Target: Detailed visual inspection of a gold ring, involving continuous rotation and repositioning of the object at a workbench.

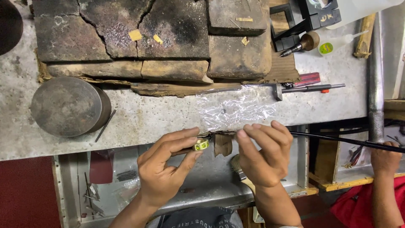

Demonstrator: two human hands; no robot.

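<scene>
Before you runs the grey, pitted workbench (139, 120), and across its far side lie the cracked, scorched soldering blocks (126, 29), dark with soot and dotted with small yellow metal scraps (135, 35). To your left on the bench sits a round steel block (67, 106) with a thin rod (105, 125) lying against its right side. Near the bench edge, just beyond your hands, lies a crumpled clear plastic bag (236, 107), and past it to the right a slim metal tool with a red mark (310, 88). Another person's hand (386, 158) grips a black hose (346, 141) at the right edge, well apart from yours. Your left hand (166, 171) is closed in a pinch: thumb and forefinger hold a small gold ring with a green stone (201, 145), just in front of the bench edge, with what looks like a thin stick running back under your fingers, though you cannot see it clearly. The ring sits at your left fingertips and points rightward toward the worn wooden bench pin (222, 143), which lies between your two hands. Your right hand (263, 154) is the farther from the ring; its fingers curl loosely over the bench edge beside the pin, touching it or nearly so, holding nothing that shows. Below it a brush handle (242, 173) peeks out.
</scene>
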